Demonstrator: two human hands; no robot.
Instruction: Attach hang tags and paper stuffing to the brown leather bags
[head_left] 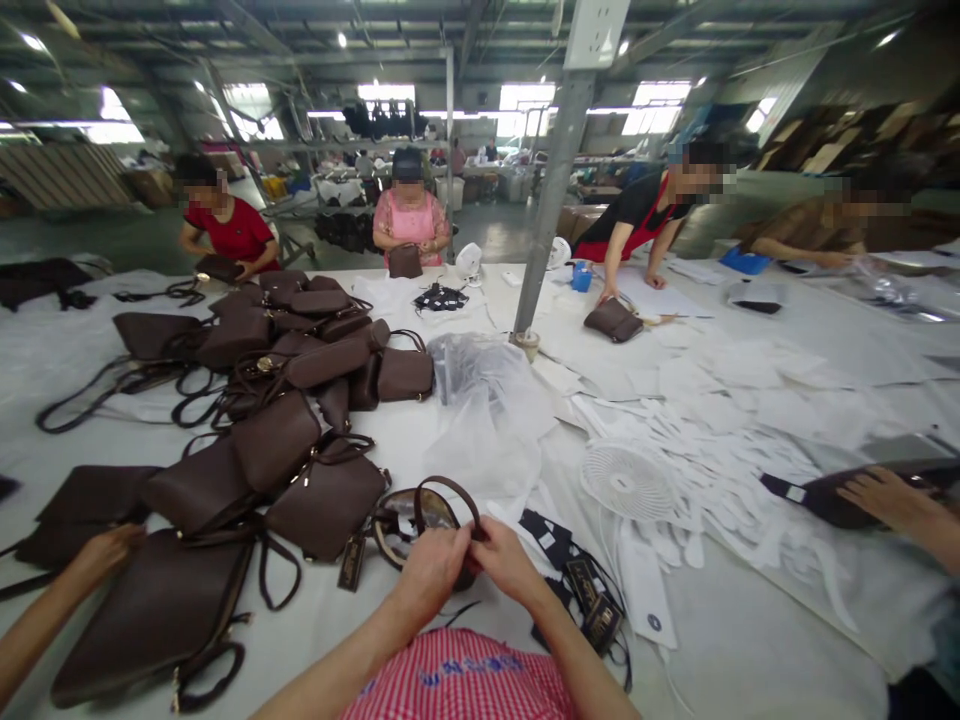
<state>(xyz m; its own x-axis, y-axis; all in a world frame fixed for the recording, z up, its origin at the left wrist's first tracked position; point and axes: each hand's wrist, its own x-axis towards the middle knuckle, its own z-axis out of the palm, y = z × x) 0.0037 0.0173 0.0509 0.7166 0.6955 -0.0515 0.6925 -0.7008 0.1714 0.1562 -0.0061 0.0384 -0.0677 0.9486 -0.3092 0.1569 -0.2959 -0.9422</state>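
A small brown bag [391,528] with a light lining and a looped handle stands open near the table's front edge. My left hand [435,570] is closed at the bag's right rim. Right beside it, my right hand [501,556] is closed at the base of the handle [450,487]. The fingertips of both hands meet there, and what lies between them is partly hidden. A black tag [351,562] with gold print lies left of the bag. More black tags [592,600] with cords are piled right of my right hand.
Brown bags [300,340] are heaped at the left, where another person's hand [112,550] touches one. A white fan [630,480], plastic wrap [487,400] and white strips lie ahead and right. A post [551,180] rises mid-table. Another hand [889,495] rests on a dark bag; several people work opposite.
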